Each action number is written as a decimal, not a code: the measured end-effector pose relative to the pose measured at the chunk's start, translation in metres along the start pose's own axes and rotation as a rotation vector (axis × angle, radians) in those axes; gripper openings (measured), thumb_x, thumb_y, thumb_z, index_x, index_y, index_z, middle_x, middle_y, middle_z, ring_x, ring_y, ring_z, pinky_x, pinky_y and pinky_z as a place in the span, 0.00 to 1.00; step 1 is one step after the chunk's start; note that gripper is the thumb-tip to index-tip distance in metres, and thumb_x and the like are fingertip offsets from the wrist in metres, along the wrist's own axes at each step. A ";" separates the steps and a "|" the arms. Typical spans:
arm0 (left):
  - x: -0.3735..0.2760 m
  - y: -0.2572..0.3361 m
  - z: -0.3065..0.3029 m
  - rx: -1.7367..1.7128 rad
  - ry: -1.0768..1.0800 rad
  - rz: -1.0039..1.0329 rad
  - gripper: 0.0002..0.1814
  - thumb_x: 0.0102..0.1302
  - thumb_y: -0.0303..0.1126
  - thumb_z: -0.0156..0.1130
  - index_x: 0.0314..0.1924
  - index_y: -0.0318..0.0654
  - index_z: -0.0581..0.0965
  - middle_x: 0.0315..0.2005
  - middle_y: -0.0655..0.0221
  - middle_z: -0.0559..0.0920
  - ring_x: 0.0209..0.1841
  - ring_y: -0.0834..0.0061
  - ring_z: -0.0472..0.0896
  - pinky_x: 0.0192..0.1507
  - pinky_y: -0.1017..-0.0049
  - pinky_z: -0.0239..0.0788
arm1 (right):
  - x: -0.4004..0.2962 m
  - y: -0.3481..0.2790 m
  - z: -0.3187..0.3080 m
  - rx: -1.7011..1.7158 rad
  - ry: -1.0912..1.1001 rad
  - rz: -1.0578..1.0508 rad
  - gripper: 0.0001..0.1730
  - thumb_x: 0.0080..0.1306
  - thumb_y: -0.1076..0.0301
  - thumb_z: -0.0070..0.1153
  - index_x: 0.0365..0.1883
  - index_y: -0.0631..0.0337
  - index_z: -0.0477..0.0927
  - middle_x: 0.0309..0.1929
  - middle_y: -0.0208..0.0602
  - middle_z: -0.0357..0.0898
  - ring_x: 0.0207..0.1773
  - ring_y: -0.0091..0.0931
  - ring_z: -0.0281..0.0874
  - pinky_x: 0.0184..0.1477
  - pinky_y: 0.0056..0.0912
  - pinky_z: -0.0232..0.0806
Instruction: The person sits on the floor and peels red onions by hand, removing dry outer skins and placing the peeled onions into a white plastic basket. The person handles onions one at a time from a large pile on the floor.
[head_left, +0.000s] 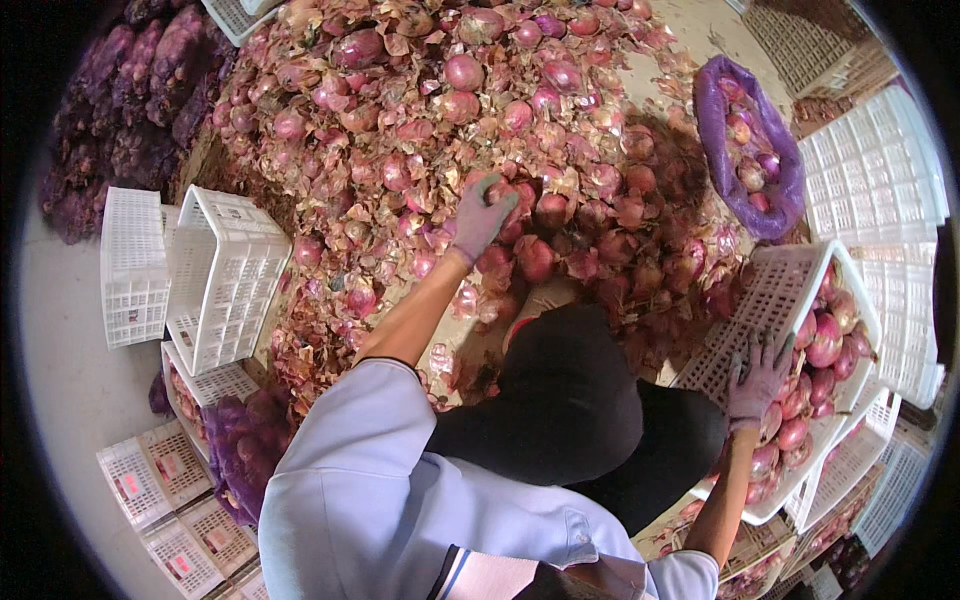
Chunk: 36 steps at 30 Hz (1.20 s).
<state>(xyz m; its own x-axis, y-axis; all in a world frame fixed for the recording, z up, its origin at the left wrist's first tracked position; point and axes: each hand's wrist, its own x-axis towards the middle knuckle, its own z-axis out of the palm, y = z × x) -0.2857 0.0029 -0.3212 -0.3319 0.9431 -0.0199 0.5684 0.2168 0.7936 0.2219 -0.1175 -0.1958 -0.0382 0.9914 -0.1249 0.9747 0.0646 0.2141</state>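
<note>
A wide heap of red onions (462, 73) mixed with loose dry skins covers the floor. My left hand (482, 217), in a thin stained glove, reaches into the heap with its fingers curved around a red onion (501, 193). At the right, my right hand (757, 382), gloved too, lies at the near rim of a white plastic crate (776, 289) filled with red onions (823, 341). Its fingers are spread, and whether it touches an onion is unclear. A purple mesh bag (709, 150) with rolled edges stands open beyond that crate, with several onions in it.
White crates (225, 285) stand on edge at the left, beside another purple mesh bag (247, 450). Dark purple sacks (142, 112) are piled at the far left. Stacked white crates (862, 172) line the right side. My bent knee (570, 397) is between my arms.
</note>
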 end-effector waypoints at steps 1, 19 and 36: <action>0.014 0.009 0.010 0.022 0.008 0.038 0.29 0.58 0.44 0.71 0.56 0.36 0.79 0.51 0.56 0.82 0.54 0.63 0.80 0.58 0.69 0.70 | -0.001 0.004 0.006 0.007 0.028 -0.011 0.33 0.63 0.53 0.56 0.67 0.51 0.72 0.74 0.40 0.60 0.81 0.49 0.35 0.79 0.56 0.31; 0.237 0.023 -0.021 0.381 0.349 0.103 0.36 0.58 0.49 0.67 0.66 0.47 0.70 0.59 0.50 0.73 0.59 0.46 0.72 0.62 0.55 0.63 | 0.004 0.013 0.015 0.045 0.112 -0.075 0.31 0.60 0.60 0.59 0.64 0.51 0.74 0.70 0.44 0.65 0.78 0.55 0.44 0.75 0.63 0.43; 0.177 0.034 -0.008 -1.665 -0.420 -0.178 0.24 0.74 0.51 0.49 0.61 0.43 0.73 0.54 0.62 0.80 0.54 0.61 0.80 0.54 0.54 0.77 | -0.007 0.039 0.049 -0.109 0.112 -0.093 0.35 0.61 0.57 0.60 0.68 0.53 0.71 0.76 0.41 0.56 0.80 0.45 0.42 0.79 0.45 0.40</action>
<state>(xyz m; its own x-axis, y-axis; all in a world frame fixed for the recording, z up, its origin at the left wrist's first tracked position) -0.3310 0.1751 -0.2929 0.0586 0.9932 -0.1004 -0.8684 0.1003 0.4857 0.2711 -0.1275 -0.2338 -0.1577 0.9866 -0.0414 0.9364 0.1627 0.3110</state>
